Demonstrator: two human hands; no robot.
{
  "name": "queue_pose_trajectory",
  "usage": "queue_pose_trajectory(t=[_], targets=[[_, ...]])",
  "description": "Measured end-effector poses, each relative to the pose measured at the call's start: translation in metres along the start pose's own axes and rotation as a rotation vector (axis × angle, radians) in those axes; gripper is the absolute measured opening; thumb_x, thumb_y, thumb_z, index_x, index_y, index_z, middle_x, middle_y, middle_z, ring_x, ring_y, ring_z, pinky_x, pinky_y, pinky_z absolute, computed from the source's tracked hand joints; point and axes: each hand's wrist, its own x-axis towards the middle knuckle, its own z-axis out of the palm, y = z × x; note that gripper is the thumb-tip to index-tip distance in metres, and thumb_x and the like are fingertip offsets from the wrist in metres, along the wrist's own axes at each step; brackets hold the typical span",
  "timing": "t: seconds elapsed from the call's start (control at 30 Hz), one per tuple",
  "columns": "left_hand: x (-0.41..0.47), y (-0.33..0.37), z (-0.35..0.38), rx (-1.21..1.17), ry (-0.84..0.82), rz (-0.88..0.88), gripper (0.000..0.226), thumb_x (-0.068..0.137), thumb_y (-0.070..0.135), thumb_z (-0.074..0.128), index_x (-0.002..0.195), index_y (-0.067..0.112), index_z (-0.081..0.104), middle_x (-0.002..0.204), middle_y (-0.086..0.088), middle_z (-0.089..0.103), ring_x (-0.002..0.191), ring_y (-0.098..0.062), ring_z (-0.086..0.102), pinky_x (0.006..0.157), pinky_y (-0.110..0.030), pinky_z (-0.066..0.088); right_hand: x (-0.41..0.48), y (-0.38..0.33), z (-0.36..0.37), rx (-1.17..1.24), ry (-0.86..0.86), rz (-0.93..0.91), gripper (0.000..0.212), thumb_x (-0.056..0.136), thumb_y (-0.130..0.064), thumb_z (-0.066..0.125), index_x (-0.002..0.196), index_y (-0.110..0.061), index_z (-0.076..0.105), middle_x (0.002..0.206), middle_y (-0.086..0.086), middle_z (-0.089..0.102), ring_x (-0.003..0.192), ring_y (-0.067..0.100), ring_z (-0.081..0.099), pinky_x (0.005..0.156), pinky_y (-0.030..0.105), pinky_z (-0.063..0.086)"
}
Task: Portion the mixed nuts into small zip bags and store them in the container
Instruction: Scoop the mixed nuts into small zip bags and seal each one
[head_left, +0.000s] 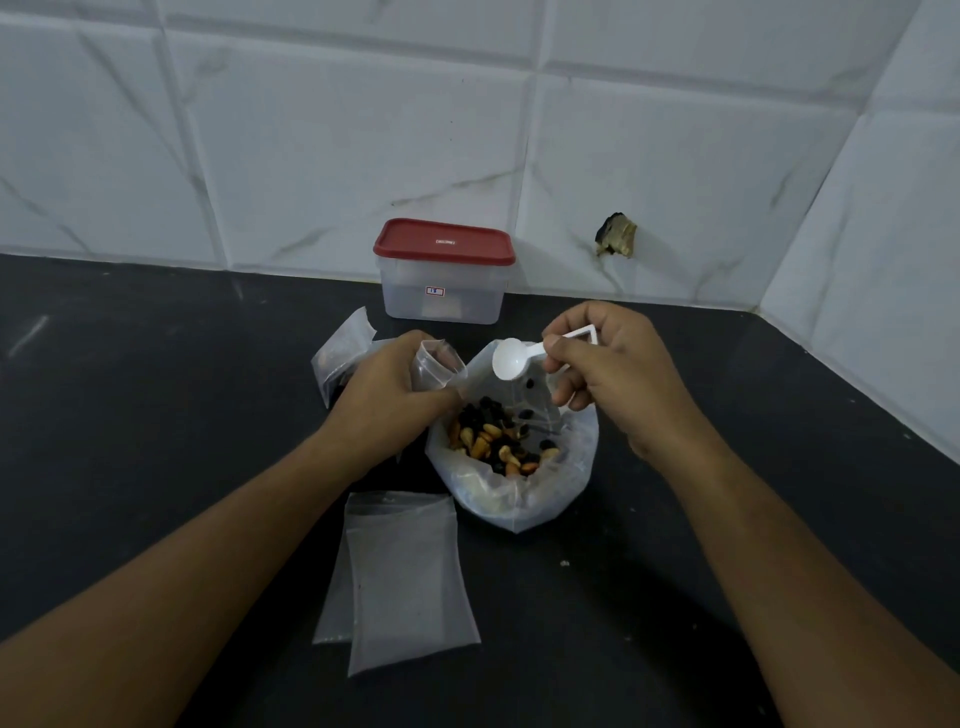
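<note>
Two empty zip bags (405, 577) lay overlapping on the dark countertop (156, 389), just beside the open bag of mixed nuts (511, 462); more small bags (340, 353) lay partly hidden behind the left hand (392, 387). The clear container (441, 296), red lid (444, 241) on, stood against the tiled wall (311, 130), apart from the nuts. The left hand curled round a small zip bag (439, 364), its mouth upward. The right hand (610, 374) pinched a white plastic scoop (511, 357) by its handle, bowl empty, above the nuts.
</note>
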Motion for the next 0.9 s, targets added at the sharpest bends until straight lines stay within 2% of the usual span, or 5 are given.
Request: queue_pose_trajectory(t=[0.13, 0.33, 0.57, 0.77, 0.9], targets=[[0.000, 0.000, -0.001, 0.021, 0.008, -0.011, 0.026, 0.085, 0.027, 0.081, 0.107, 0.028, 0.066, 0.099, 0.009, 0.072, 0.095, -0.006, 0.067, 0.085, -0.032, 0.057, 0.000, 0.000, -0.003, -0.250, -0.086, -0.040, 0.013, 0.101, -0.012, 0.064, 0.098, -0.022, 0.071, 0.084, -0.001, 0.077, 0.061, 0.017, 0.073, 0.054, 0.018, 0.050], [0.000, 0.000, 0.000, 0.021, 0.028, -0.021, 0.024, 0.086, 0.025, 0.080, 0.106, 0.026, 0.067, 0.096, 0.008, 0.073, 0.093, -0.006, 0.068, 0.085, -0.035, 0.058, 0.002, 0.009, 0.002, -0.378, -0.176, -0.009, 0.017, 0.101, -0.015, 0.063, 0.099, -0.030, 0.071, 0.090, -0.003, 0.077, 0.062, 0.012, 0.073, 0.063, 0.028, 0.051], [-0.002, 0.003, 0.001, 0.019, 0.051, -0.002, 0.021, 0.086, 0.024, 0.079, 0.104, 0.026, 0.068, 0.093, 0.010, 0.072, 0.086, 0.001, 0.067, 0.078, -0.027, 0.056, 0.003, 0.012, 0.006, -0.233, -0.219, 0.099, 0.015, 0.101, -0.013, 0.063, 0.100, -0.023, 0.073, 0.091, 0.001, 0.079, 0.062, 0.013, 0.069, 0.061, 0.027, 0.050], [-0.003, 0.004, 0.001, -0.012, 0.053, 0.004, 0.020, 0.085, 0.023, 0.080, 0.102, 0.025, 0.068, 0.092, 0.010, 0.073, 0.085, 0.002, 0.067, 0.078, -0.029, 0.056, 0.005, 0.016, 0.005, -0.038, -0.190, 0.195, 0.014, 0.102, -0.009, 0.060, 0.104, -0.014, 0.073, 0.089, 0.007, 0.080, 0.058, 0.011, 0.063, 0.055, 0.024, 0.048], [-0.003, 0.002, 0.001, -0.025, 0.055, -0.008, 0.023, 0.085, 0.024, 0.080, 0.104, 0.027, 0.068, 0.096, 0.010, 0.073, 0.089, -0.001, 0.068, 0.083, -0.036, 0.060, 0.006, 0.015, 0.006, -0.020, -0.217, 0.225, 0.014, 0.102, -0.009, 0.060, 0.104, -0.014, 0.073, 0.087, 0.007, 0.079, 0.058, 0.011, 0.062, 0.055, 0.022, 0.050]])
